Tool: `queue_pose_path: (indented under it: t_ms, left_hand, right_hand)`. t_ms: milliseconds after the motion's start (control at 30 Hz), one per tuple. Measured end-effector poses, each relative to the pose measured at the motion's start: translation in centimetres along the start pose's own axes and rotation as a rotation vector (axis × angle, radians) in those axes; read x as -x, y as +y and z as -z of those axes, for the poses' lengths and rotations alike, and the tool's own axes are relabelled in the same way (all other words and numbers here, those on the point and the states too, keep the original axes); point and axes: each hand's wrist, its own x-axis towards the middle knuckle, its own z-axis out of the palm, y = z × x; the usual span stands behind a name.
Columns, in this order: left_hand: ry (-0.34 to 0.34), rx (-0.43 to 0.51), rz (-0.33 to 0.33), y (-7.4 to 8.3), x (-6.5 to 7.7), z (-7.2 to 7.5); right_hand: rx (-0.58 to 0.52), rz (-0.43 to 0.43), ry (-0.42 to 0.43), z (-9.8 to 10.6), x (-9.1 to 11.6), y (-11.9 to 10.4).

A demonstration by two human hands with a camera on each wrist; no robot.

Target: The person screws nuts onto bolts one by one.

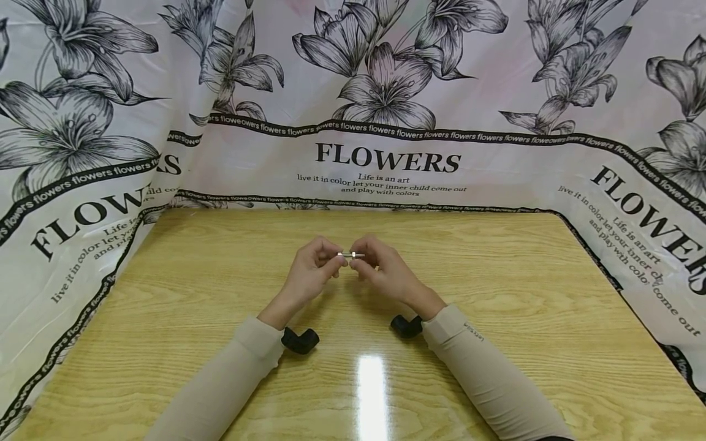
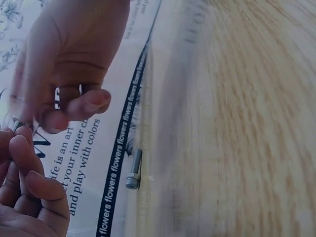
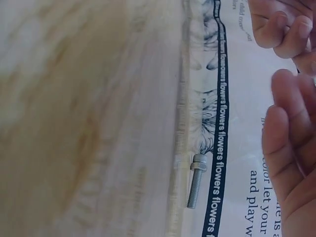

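Observation:
In the head view a small metal bolt lies level between the two hands, with a hex nut around its shank. The left hand pinches the bolt at its left end between thumb and fingers. At the nut, the thumb and forefinger of the right hand come together. Seen from the left wrist, the threaded shank shows between the fingertips, with the right hand partly blurred. A second bolt with a nut lies on the table beyond the hands; the right wrist view shows this bolt too.
The wood-grain table reaches back to a white flower-printed curtain, which stands at the back and both sides. A black curved piece sits at the left cuff, and another black piece at the right cuff.

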Motion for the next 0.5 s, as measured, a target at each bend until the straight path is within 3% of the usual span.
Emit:
queue_pose_path:
  t_ms: [267,500]
  left_hand:
    - [0.001,-0.011,-0.007,0.09,0.00,-0.06]
    - [0.003,-0.006,-0.004,0.11,0.04,0.02]
  right_hand:
    - [0.028,-0.055,-0.025,0.03,-0.04,0.27]
    - [0.017,-0.071,0.011,-0.07,0.03,0.25]
